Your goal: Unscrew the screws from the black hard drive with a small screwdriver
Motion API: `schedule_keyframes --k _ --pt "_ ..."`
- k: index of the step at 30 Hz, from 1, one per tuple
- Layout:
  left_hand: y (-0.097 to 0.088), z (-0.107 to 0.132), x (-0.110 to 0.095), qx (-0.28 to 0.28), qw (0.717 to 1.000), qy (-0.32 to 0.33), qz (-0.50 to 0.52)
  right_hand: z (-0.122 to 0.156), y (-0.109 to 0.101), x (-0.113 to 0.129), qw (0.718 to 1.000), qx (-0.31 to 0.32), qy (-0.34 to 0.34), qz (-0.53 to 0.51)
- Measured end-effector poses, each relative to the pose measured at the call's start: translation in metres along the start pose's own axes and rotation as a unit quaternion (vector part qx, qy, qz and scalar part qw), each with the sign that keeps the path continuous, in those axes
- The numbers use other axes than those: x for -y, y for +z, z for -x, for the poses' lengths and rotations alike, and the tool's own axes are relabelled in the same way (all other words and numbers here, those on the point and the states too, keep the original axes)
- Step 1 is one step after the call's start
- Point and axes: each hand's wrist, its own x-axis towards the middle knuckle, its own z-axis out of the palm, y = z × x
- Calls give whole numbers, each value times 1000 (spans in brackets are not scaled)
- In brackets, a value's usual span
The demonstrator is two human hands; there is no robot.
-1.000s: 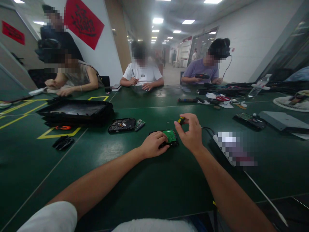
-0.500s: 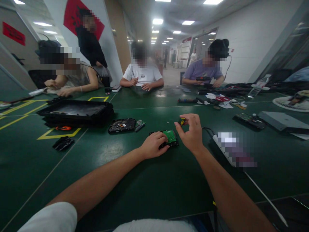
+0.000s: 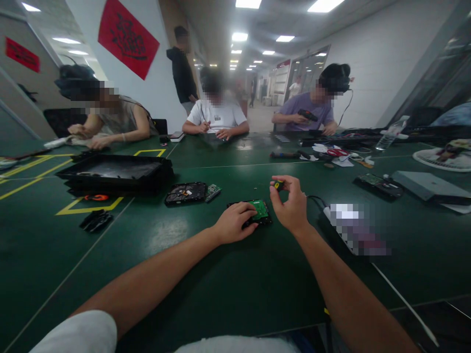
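A hard drive (image 3: 262, 210) with a green circuit board lies on the green table in front of me. My left hand (image 3: 237, 221) rests over its left part, fingers on the board and thumb along the near edge, gripping it. Just right of the drive, my right hand (image 3: 290, 201) is raised, pinching a small yellow-and-black screwdriver (image 3: 278, 185) by its handle. Its shaft cannot be made out. A second, opened hard drive (image 3: 186, 193) lies to the left, with a loose circuit board (image 3: 212, 192) beside it. One tiny screw (image 3: 255, 188) sits beyond the drive.
Stacked black trays (image 3: 117, 169) stand at left, near a black crumpled item (image 3: 95, 220). At right are a white power strip (image 3: 344, 233) with a cable, another hard drive (image 3: 379, 186) and a grey box (image 3: 430, 185). Several people sit across the table.
My right hand has shifted slightly, still pinching the screwdriver; my left hand stays on the drive. A standing person behind has moved right, and the person at right has raised a dark tool.
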Motion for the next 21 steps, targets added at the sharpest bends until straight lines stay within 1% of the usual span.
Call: schedule_keyframes --k 3,7,10,15,21 --pt "1 0 0 -1 1000 0 -7 -1 -1 2 1000 11 -13 -17" --pt "1 -1 -1 9 1000 -1 -1 -2 -3 4 998 1 -50 31" --pt "-1 -2 -2 5 1000 -3 2 -3 -3 5 997 -7 -48 57" --pt "-2 -2 -3 -13 999 -25 -24 -3 -3 6 998 -12 -48 48" --pt "0 -2 -1 -2 999 -42 -25 -1 -2 3 998 -3 -47 43"
